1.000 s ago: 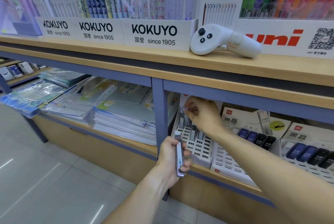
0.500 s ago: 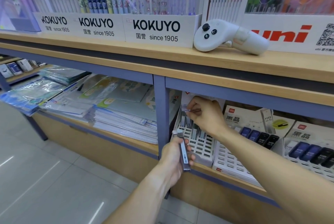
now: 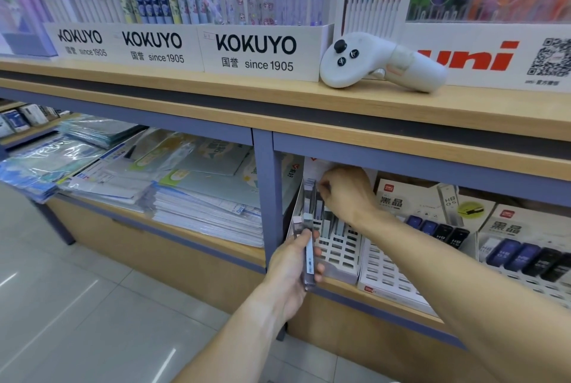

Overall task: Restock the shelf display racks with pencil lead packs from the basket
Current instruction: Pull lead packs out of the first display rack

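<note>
Pencil lead packs, slim clear plastic cases with grey caps [image 3: 309, 254], sit as a small bunch in the left hand [image 3: 290, 271], whose fingers are curled round them and hold them upright just in front of the shelf edge. More of the same slim packs [image 3: 312, 200] stand in the back rows of the white slotted plastic display rack [image 3: 338, 251] on the lower wooden shelf [image 3: 343, 285]; its front slots show open. The right hand [image 3: 346, 194] reaches into the back of that rack with its fingers bent down among the standing packs; whether they pinch a pack I cannot tell, since the hand hides the fingertips. Just to the right stands a second white slotted rack [image 3: 386, 274] holding dark blue and black lead cases [image 3: 438, 231] under a printed card, and a third such rack [image 3: 525, 259] follows further right. Left of the blue metal upright post [image 3: 262, 197] lie stacks of plastic-wrapped exercise books [image 3: 197, 194]. On the upper wooden shelf [image 3: 216, 95] a white handheld controller [image 3: 380, 62] lies on its side before white KOKUYO pen boxes [image 3: 256, 48]
</note>
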`<state>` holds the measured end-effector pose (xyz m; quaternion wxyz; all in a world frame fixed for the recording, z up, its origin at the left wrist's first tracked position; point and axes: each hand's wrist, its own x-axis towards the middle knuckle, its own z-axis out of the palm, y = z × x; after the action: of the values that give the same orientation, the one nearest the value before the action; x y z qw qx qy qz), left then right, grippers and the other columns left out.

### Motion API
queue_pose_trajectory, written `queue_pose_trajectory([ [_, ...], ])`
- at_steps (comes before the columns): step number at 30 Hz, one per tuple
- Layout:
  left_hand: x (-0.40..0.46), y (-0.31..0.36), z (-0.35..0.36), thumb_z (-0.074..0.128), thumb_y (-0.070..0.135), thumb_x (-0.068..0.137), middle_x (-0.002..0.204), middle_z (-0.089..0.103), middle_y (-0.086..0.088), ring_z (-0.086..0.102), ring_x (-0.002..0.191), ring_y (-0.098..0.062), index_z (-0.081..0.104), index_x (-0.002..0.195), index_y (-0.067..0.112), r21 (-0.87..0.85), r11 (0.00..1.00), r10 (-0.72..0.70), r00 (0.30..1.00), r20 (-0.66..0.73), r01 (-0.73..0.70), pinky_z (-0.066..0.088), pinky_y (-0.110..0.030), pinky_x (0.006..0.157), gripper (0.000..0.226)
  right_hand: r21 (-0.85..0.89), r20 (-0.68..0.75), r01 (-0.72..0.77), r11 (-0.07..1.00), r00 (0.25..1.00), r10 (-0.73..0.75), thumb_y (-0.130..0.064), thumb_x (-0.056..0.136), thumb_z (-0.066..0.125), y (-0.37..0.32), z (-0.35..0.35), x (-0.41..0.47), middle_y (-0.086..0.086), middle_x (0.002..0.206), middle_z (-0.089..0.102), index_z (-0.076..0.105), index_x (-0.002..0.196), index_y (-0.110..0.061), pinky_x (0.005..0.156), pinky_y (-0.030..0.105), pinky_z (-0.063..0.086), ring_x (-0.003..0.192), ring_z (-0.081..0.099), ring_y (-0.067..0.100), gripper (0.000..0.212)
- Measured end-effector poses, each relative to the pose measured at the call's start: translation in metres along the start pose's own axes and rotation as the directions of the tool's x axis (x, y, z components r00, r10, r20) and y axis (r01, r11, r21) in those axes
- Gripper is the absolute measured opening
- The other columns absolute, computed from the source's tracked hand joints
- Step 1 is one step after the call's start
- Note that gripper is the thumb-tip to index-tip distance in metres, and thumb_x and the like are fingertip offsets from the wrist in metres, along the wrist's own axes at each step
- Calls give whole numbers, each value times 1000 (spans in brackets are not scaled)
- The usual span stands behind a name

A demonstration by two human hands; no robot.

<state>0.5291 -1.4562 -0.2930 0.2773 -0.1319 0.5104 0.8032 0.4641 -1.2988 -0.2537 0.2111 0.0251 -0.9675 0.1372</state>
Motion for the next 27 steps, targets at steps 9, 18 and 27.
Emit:
queue_pose_trajectory([
  [9, -3, 1, 0, 47, 21, 96, 75, 55, -6, 41, 47, -15, 75, 112, -1, -77, 997, -12, 996, 90, 19, 27, -22, 37, 38, 306, 15, -217, 927, 975, 223, -48, 85, 74, -14, -26, -31, -13, 82, 69, 70, 91, -29, 70, 28, 54, 76, 63, 4, 20],
  [18, -11, -2, 12, 52, 19, 98, 76, 63, -9, 47, 48, -16, 67, 107, 2, 46, 999, -35, 989, 143, 28, 29, -22, 36, 24, 743, 463, -554, 375, 830, 310, -6, 80, 83, -3, -50, -73, 14, 91, 76, 72, 109, -8, 82, 32, 62, 83, 77, 24, 31],
  [27, 3, -10, 10, 42, 18, 104, 89, 63, -17, 49, 47, -16, 79, 95, 1, 193, 981, 42, 983, -179, -7, 47, -29, 44, 42, 774, -92, -248, 582, 867, 490, -12, 80, 86, 32, -44, -85, -6, 90, 74, 67, 96, -19, 78, 23, 57, 83, 71, 7, 26],
])
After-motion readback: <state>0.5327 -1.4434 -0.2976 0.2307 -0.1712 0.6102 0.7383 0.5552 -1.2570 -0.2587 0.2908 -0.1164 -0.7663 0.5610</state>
